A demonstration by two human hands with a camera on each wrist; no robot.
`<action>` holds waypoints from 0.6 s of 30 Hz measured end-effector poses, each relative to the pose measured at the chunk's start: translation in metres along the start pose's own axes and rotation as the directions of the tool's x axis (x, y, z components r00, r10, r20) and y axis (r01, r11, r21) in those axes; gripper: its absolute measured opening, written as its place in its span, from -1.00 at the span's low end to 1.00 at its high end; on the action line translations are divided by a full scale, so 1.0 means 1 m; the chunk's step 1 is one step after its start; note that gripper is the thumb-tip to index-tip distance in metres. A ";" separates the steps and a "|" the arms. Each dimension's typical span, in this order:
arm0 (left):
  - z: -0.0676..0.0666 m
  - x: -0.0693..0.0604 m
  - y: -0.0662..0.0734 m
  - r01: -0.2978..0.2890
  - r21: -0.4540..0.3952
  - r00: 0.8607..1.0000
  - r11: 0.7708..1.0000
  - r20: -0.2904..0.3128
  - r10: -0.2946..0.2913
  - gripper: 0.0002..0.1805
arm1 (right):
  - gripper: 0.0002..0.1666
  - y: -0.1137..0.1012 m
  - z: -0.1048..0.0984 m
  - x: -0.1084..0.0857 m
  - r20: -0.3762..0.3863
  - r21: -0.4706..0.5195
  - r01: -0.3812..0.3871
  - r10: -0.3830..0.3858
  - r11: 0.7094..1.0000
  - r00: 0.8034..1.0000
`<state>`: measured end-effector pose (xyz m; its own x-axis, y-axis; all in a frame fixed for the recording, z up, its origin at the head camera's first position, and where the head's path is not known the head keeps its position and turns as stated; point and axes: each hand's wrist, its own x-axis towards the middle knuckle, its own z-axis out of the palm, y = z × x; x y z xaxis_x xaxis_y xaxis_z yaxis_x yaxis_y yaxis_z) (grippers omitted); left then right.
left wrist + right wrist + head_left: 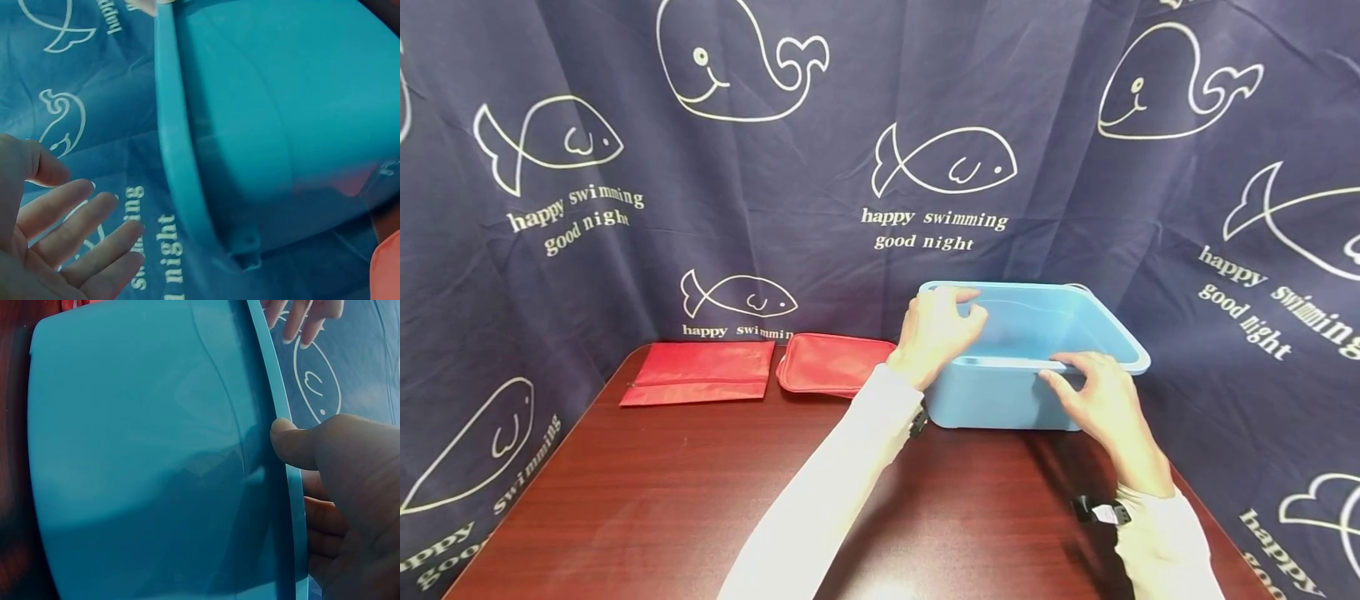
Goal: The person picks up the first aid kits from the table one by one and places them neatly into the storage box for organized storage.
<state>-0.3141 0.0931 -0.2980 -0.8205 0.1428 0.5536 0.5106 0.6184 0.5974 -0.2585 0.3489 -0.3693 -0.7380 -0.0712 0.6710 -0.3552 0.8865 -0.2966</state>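
A light blue plastic bin point(1007, 400) stands at the table's back right, its top open towards me. My right hand point(1101, 396) holds the near rim: in the right wrist view the thumb point(290, 442) lies on the outer side of the rim and the fingers reach inside. Over the bin's left end is my left hand point(940, 329), with its fingers loosely bent and nothing in them. The left wrist view shows these fingers point(81, 228) apart from the bin wall point(300, 94). Part of the bin's inside is hidden by my hands.
Left of the bin lies a red zip pouch point(835, 364), partly behind my left wrist. Farther left a flat red zip bag point(700, 371) lies near the table's back edge. A dark blue curtain point(820, 183) with whales and fish hangs behind the brown table point(647, 500).
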 end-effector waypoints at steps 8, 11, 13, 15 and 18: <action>-0.027 -0.010 -0.014 -0.035 -0.045 0.999 0.998 -0.022 0.034 -0.54 | -0.65 0.000 0.001 0.000 0.012 0.003 -0.019 0.019 1.000 1.000; -0.039 -0.015 -0.019 -0.033 -0.053 0.998 0.998 -0.047 0.030 -0.54 | -0.65 -0.001 0.001 -0.001 0.012 0.003 -0.018 0.018 1.000 1.000; -0.047 -0.019 -0.023 -0.031 -0.072 0.997 0.997 -0.066 0.027 -0.54 | -0.65 -0.001 0.002 -0.001 0.010 0.002 -0.017 0.017 1.000 1.000; -0.053 -0.022 -0.027 -0.029 -0.096 0.996 0.995 -0.085 0.021 -0.56 | -0.65 0.000 0.002 0.000 0.009 0.002 -0.017 0.017 1.000 1.000; -0.060 -0.026 -0.036 -0.036 -0.111 0.995 0.993 -0.101 0.024 -0.57 | -0.65 0.000 0.001 0.000 0.007 0.004 -0.017 0.017 1.000 1.000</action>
<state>-0.2955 0.0209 -0.2987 -0.7777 0.0792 0.6236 0.5648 0.5235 0.6379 -0.2589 0.3479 -0.3704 -0.7478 -0.0588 0.6613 -0.3448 0.8857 -0.3111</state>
